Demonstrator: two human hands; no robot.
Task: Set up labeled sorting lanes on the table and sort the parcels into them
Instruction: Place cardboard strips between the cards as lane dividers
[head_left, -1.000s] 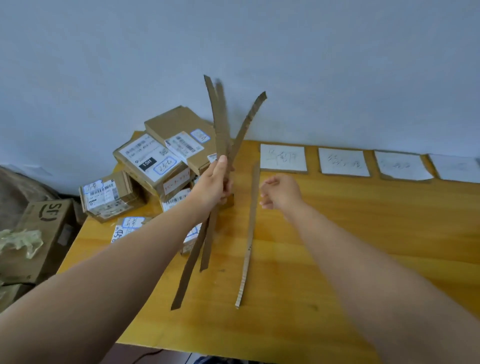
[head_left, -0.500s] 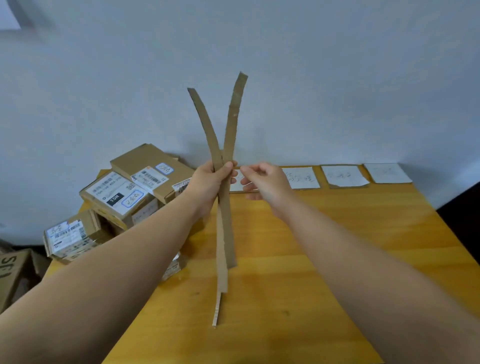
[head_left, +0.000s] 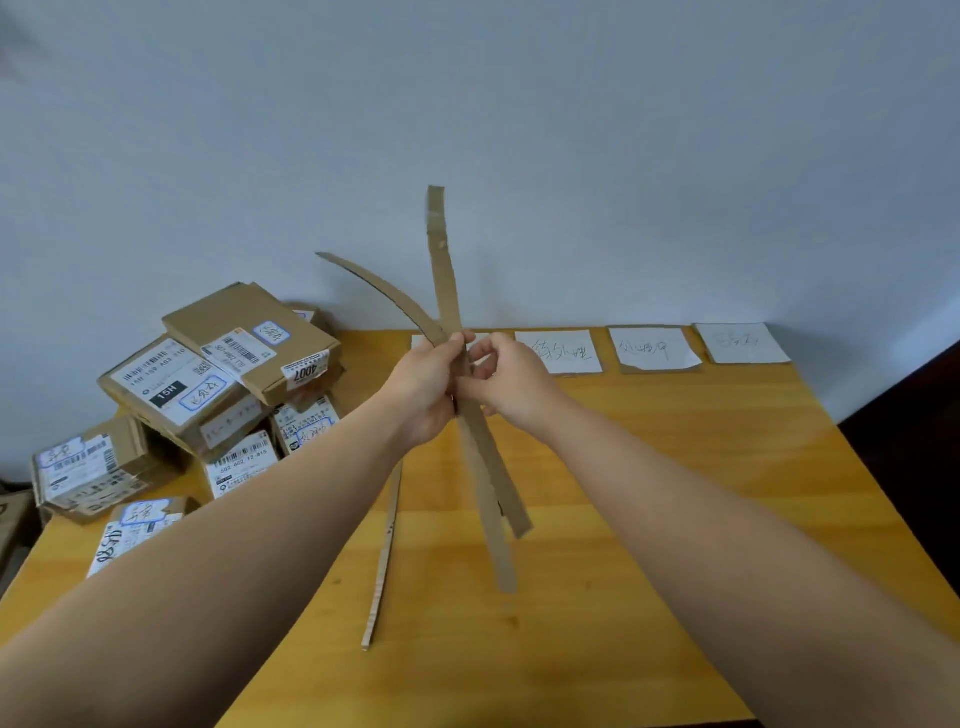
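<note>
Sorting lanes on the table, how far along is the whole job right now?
Done: handwritten label cards lie along the far edge of the table, and one cardboard strip lies flat as a divider. In hand: the left hand and right hand grip two more strips, crossed in the air. Left: laying those, then sorting the parcels, all piled at the left end.

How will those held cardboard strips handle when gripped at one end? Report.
Probably springy rather than floppy: the curved strip arcs left above the left hand, while the upright strip stands nearly straight. Likely light: the right hand merely pinches them. Narrow, so may crease.
</note>
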